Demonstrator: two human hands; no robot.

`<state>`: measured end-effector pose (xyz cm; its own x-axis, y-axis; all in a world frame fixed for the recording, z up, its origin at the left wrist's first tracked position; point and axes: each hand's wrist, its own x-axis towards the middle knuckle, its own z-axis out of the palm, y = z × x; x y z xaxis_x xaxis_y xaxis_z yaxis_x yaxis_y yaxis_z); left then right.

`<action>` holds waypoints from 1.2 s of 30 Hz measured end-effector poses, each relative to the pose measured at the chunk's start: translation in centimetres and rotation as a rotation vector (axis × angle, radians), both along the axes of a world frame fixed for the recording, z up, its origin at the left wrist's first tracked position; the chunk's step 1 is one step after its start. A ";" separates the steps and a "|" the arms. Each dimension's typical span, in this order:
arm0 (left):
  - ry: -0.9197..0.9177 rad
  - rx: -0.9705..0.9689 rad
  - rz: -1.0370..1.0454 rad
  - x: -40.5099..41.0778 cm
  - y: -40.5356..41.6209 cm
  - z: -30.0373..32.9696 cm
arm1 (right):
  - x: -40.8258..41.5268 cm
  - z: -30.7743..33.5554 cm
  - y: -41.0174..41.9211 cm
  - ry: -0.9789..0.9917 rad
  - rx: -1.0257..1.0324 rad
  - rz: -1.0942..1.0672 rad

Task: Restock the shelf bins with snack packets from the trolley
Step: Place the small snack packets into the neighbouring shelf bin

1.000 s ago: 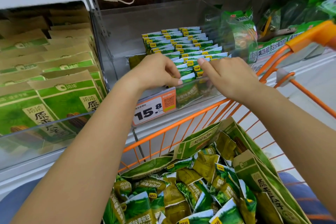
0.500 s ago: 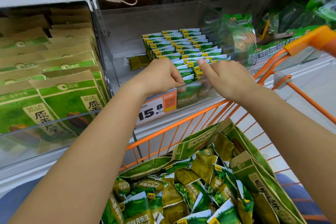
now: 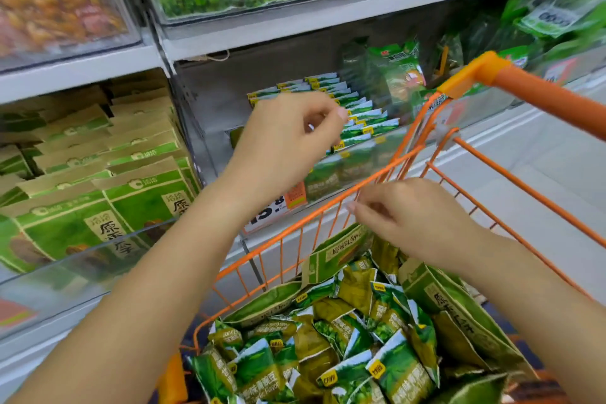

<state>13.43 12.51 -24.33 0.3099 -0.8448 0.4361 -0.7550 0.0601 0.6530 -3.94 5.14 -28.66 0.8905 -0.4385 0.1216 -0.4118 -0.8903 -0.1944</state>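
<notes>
A clear shelf bin (image 3: 210, 102) holds rows of small green-and-white snack packets (image 3: 364, 115) standing on edge. My left hand (image 3: 288, 138) hovers in front of the bin, fingers loosely curled, holding nothing. My right hand (image 3: 410, 220) is lower, over the orange trolley (image 3: 328, 207), fingers loosely curled and empty. The trolley is full of loose green snack packets (image 3: 328, 348) and some larger green bags (image 3: 452, 308).
Large green-and-tan bags (image 3: 98, 193) fill the bin to the left behind a clear front. A price tag (image 3: 278, 207) reading 15.8 hangs on the bin's front. An upper shelf (image 3: 295, 23) carries more bins. The trolley handle (image 3: 541, 98) juts at right.
Both hands have left the packet rows. My right hand has dropped toward the trolley and my left has drawn back. The camera has tilted up, showing the upper shelf.
</notes>
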 end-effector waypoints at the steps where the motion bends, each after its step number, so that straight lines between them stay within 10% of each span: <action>1: -0.047 0.086 -0.091 -1.6 1.1 -0.7 | -0.8 -0.1 0.5 0.242 -0.009 0.004; 5: -0.353 0.522 -0.279 -5.1 5.0 -5.4 | -3.7 -1.5 2.7 0.870 0.026 0.028; 11: -0.246 0.642 -0.229 -4.6 6.3 -8.7 | -6.3 -3.8 2.6 0.917 0.035 0.105; 19: 0.409 0.490 -0.293 -5.1 6.7 -6.9 | -5.9 0.0 1.9 0.132 0.416 -0.057; 24: 0.393 0.329 -0.191 -6.0 7.5 -4.7 | -4.4 3.1 4.0 -0.284 0.751 -0.108; 28: 0.744 0.188 -0.170 -5.6 8.9 -3.2 | -3.8 4.5 5.6 -0.471 1.116 -0.129; 36: 0.645 0.187 -0.086 -4.3 10.5 -0.9 | -1.0 5.9 6.9 -0.661 1.034 -0.173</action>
<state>9.16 23.04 -25.19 0.3875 -0.9214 0.0300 -0.2080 -0.0556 0.9766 -4.93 12.07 -22.76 0.7106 -0.7016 0.0521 -0.0647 -0.1388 -0.9882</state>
